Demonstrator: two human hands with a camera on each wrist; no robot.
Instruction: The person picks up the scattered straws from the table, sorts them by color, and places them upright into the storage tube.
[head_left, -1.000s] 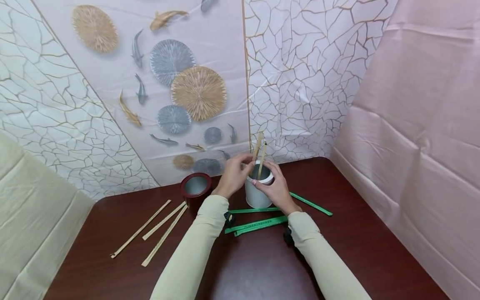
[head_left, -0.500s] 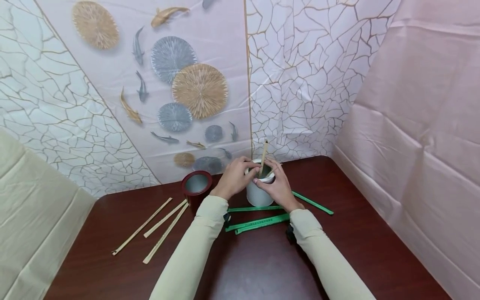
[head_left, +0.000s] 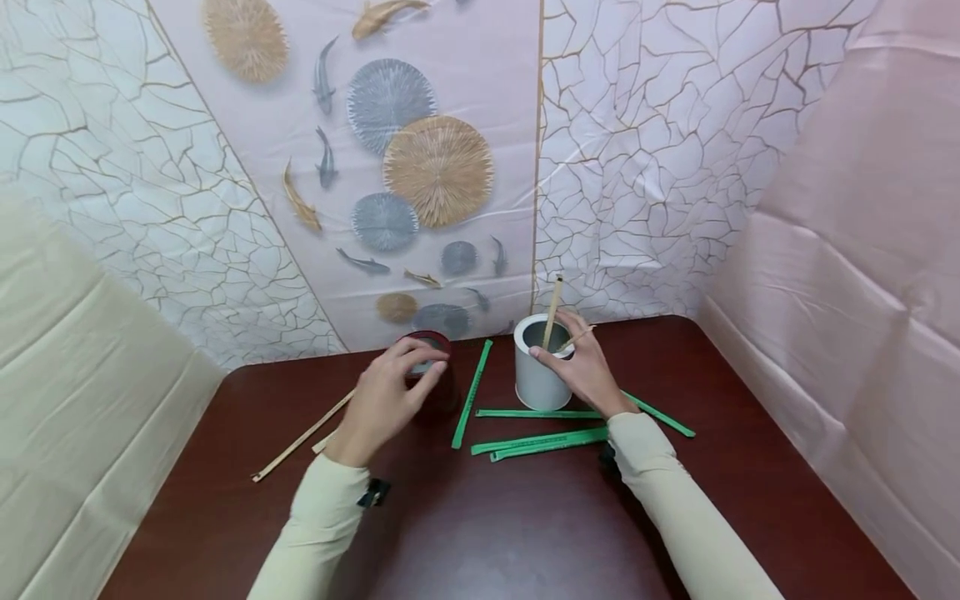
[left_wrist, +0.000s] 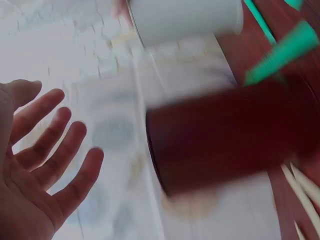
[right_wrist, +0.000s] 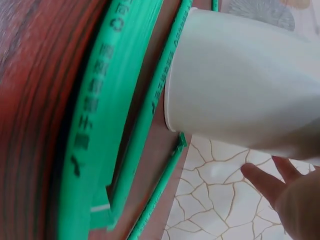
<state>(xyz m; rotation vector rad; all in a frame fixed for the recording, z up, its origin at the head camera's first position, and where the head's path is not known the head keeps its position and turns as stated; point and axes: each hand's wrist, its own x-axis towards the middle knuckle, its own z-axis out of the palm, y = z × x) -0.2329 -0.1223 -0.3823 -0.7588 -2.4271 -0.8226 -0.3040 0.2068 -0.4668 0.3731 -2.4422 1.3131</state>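
Observation:
In the head view my left hand (head_left: 390,400) hovers with bent, spread fingers in front of a dark red can (head_left: 442,398). Nothing is in it, and the left wrist view shows its fingers (left_wrist: 65,145) apart from that can. My right hand (head_left: 588,375) holds the rim of a white can (head_left: 542,382), thumb at the near side and fingers behind. One slim tan stick (head_left: 552,312) stands in the white can. A second tan stick (head_left: 579,337) leans low over the rim by the right fingers. In the right wrist view the white can (right_wrist: 235,75) partly hides this hand.
Several slim green wrapped sticks with printed lettering lie around the white can, one green stick (head_left: 472,392) between the two cans. Tan sticks (head_left: 303,435) lie at the left, partly behind my left arm. A patterned cloth (head_left: 442,167) hangs behind the dark table (head_left: 480,533).
My left hand has left the white can and moved left to the dark red can. One tan stick has dropped lower, leaning against the white can's rim. The right hand stays there.

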